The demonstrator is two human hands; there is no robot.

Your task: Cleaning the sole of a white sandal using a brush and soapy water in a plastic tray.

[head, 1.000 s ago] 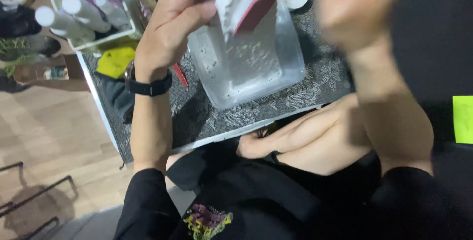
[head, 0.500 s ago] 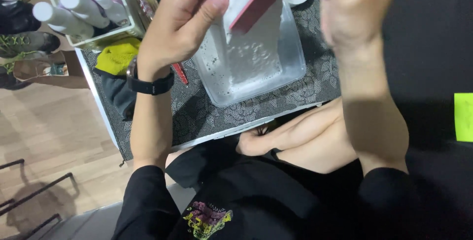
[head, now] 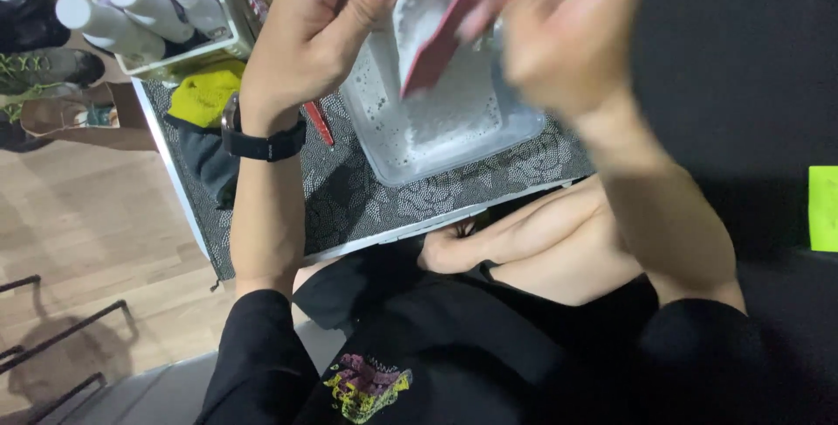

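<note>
Head view | left hand (head: 319, 28) pinching pouch (head: 432, 15) | right hand (head: 559, 32) blurred, grip unclear

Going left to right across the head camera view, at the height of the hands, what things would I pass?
White bottles in a pale crate → yellow cloth → left hand with a black wristwatch → white-and-red pouch over a clear plastic tub → blurred right hand → green note.
</note>
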